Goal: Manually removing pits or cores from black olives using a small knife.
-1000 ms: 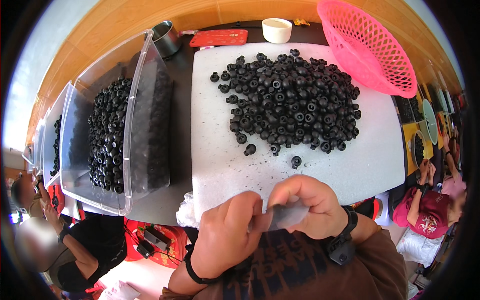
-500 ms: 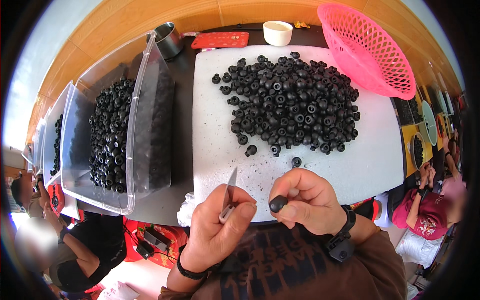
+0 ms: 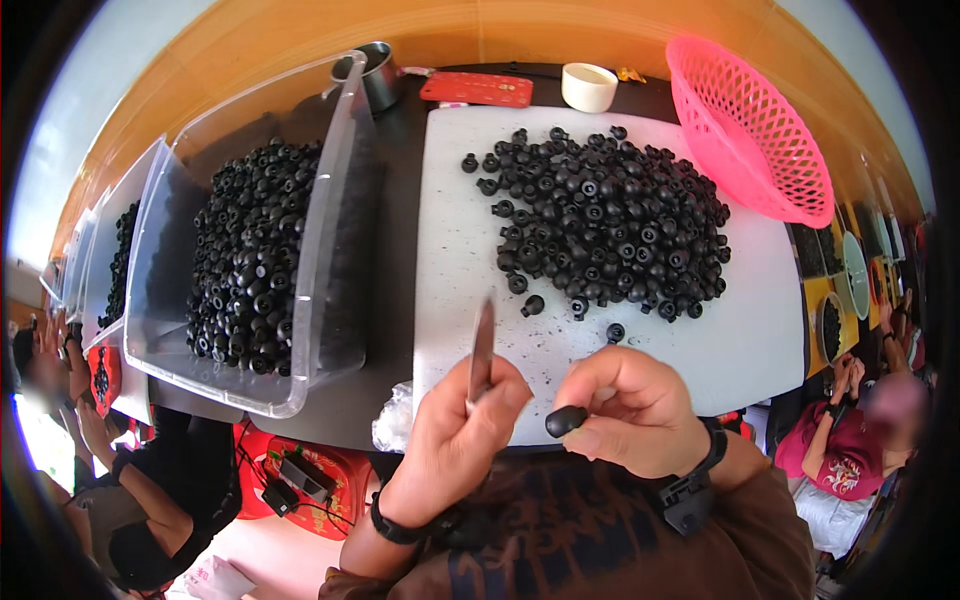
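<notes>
My left hand (image 3: 468, 428) is closed round a small knife (image 3: 482, 345), its blade pointing up and away from me. Between the thumb and fingers of my right hand (image 3: 632, 412) is a black rounded rubber part (image 3: 567, 421). The two hands are a short way apart over the near edge of a white foam board (image 3: 740, 345), and the blade is not touching the part. Beyond them lies a heap of similar black knobbed parts (image 3: 620, 225). One single black part (image 3: 615, 333) sits just past my right hand.
A clear plastic bin (image 3: 290, 395) of black parts stands on the left. A pink mesh basket (image 3: 750, 140) leans at the back right. Along the back are a metal cup (image 3: 378, 78), a red phone-shaped item (image 3: 478, 89) and a white cup (image 3: 588, 88). Other people sit at both sides.
The board and bins have shifted slightly in view. My left hand has turned the knife more upright, and the black part in my right hand is tilted differently.
</notes>
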`<action>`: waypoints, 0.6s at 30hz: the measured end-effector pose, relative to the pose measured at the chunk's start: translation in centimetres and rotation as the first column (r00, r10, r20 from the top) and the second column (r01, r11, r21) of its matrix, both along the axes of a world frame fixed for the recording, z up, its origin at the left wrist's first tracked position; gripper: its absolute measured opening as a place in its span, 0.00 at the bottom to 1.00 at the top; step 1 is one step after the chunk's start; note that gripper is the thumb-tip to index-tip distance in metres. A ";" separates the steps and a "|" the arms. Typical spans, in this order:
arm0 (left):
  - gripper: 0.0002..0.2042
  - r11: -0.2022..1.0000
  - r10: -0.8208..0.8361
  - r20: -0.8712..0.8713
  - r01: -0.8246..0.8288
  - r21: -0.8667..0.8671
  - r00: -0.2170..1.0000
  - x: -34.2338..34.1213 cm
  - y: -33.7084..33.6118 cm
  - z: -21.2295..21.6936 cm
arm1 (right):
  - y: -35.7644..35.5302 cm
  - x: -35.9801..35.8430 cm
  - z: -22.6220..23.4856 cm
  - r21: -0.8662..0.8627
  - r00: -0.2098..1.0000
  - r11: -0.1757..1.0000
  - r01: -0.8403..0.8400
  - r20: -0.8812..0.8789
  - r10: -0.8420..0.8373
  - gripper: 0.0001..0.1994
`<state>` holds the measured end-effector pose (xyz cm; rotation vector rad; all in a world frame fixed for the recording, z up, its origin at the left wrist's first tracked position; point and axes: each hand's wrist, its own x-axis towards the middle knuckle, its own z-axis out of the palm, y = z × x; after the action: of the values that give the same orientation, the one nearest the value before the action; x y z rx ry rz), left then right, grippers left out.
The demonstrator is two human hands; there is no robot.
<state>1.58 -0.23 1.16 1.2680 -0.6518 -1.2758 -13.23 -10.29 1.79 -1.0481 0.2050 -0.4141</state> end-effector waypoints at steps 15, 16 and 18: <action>0.07 0.974 0.169 -0.472 -0.221 -0.056 0.865 1.7 0.9 -4.3 | -3.5 7.8 3.3 -0.871 0.975 0.481 0.096 -0.014 -0.220 0.16; 0.08 0.980 0.143 -0.450 -0.189 -0.059 0.881 1.7 0.8 -4.2 | -3.5 6.6 2.3 -0.874 0.951 0.481 0.060 -0.096 -0.294 0.11; 0.08 0.984 0.106 -0.447 -0.158 -0.080 0.888 1.7 0.6 -4.3 | -3.7 4.6 0.1 -0.894 0.899 0.448 -0.006 -0.201 -0.390 0.11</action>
<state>3.24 0.39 -3.13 0.8674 -0.2995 -1.3323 -8.62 -14.02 1.90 -2.1956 0.5045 -0.5400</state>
